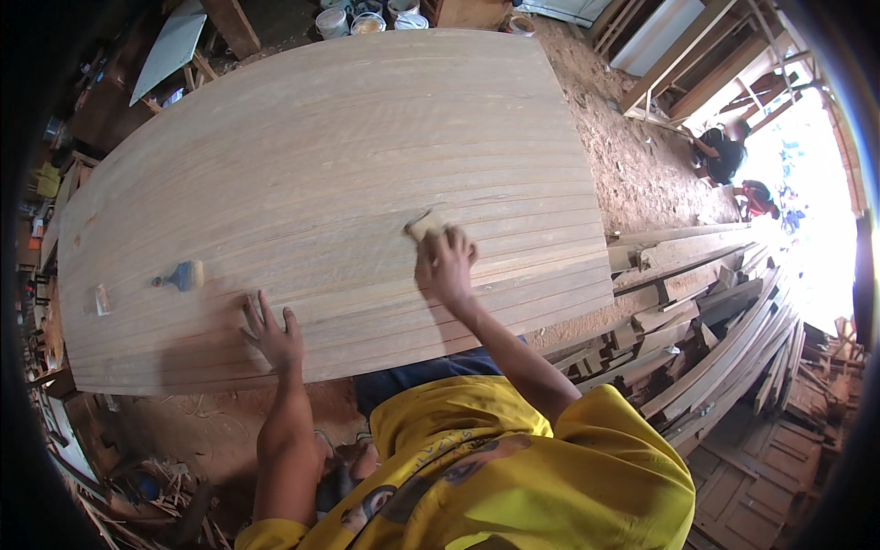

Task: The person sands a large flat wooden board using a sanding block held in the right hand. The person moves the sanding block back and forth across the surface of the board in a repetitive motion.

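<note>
A large pale wooden panel (367, 137) of long boards with grooves between them lies flat in front of me. On its near right part, my right hand (447, 261) grips a folded tan piece of sandpaper (425, 225) against the wood. My left hand (275, 341) rests on the panel near the front edge, fingers spread, holding nothing. Left of that hand lies a paintbrush (186, 275) with a blue body and pale bristles. Farther left is a small whitish and red scrap (102, 300).
Several buckets (368, 23) stand beyond the panel's far edge. Stacked timber offcuts (678, 321) fill the right side, with panelled doors (756, 467) below. Two people (722, 154) crouch at the far right by a wooden frame. Wood scraps (174, 486) litter the ground at lower left.
</note>
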`<state>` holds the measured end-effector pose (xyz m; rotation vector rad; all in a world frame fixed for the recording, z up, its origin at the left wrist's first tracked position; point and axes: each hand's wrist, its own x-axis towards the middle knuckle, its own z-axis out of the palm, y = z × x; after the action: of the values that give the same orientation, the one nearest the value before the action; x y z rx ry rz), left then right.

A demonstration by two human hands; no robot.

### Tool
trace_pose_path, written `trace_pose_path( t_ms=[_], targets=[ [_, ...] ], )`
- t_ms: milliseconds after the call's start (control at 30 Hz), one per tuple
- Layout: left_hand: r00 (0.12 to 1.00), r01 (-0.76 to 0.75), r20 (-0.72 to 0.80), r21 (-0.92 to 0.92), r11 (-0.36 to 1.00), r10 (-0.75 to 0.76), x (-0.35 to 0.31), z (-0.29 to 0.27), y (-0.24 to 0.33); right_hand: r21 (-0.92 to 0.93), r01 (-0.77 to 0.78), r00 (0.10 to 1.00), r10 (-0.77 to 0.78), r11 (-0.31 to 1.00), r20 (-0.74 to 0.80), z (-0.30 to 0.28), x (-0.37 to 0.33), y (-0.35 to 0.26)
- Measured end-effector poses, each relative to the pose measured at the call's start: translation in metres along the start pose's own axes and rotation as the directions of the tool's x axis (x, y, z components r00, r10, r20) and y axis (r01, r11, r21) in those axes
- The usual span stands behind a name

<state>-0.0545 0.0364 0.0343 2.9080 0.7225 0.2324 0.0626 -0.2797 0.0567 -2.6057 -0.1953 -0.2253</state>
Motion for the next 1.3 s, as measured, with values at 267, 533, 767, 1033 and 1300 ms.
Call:
trace_pose_path(
  t_ms=[267,533,767,1033,1300],
  targets=[
    [1.000,-0.024,-0.019,-0.011,1.000,0.023,-0.004,-0.005,-0.002,-0.210,0.111,0.993,-0.098,0.971,0.068,-0.030,-0.006,0.078],
    [0.999,0.045,0.006,0.011,0.999,-0.045,0.000,-0.008,0.003,0.001,-0.427,0.861,0.407,0.904,-0.304,-0.026,0.059,0.034],
    [0.999,0.030,-0.042,0.019,0.999,-0.029,-0.002,0.002,-0.003,0.127,0.188,0.954,-0.211,0.974,0.211,0.009,-0.060,-0.036],
    [0.996,0.039,-0.078,0.009,0.999,-0.038,-0.004,0.006,-0.006,-0.125,-0.274,0.955,0.254,0.954,-0.156,-0.032,0.018,0.058],
    [0.998,0.044,-0.044,0.032,0.999,-0.043,0.001,0.004,-0.002,0.052,-0.109,0.992,0.112,0.993,-0.059,0.026,0.011,-0.029]
  ],
)
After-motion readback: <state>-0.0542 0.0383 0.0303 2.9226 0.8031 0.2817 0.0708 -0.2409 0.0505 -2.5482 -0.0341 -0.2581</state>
